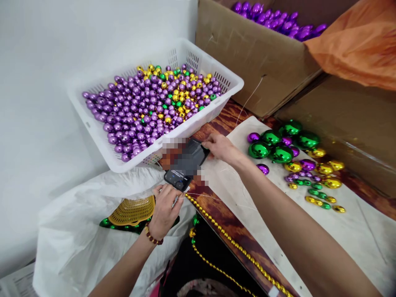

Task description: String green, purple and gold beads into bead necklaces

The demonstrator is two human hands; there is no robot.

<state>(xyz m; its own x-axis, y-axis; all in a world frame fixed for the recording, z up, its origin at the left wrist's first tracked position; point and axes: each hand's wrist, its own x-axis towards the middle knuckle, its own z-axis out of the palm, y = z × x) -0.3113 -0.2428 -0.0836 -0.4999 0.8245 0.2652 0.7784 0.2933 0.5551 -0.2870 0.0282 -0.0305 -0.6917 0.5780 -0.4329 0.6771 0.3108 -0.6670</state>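
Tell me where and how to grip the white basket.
I'd grip the basket by the rim at both short ends, coming from above: the rim juts outward, giving fingers an edge, and a carton stands close by the right end. Keep it level; it holds many loose beads.

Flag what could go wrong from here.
The phone between left hand and right hand is near the edge of the table and could drop if it slips. The gold bead strand along that edge might slide off if tugged. Green balls near the right forearm could roll if bumped.
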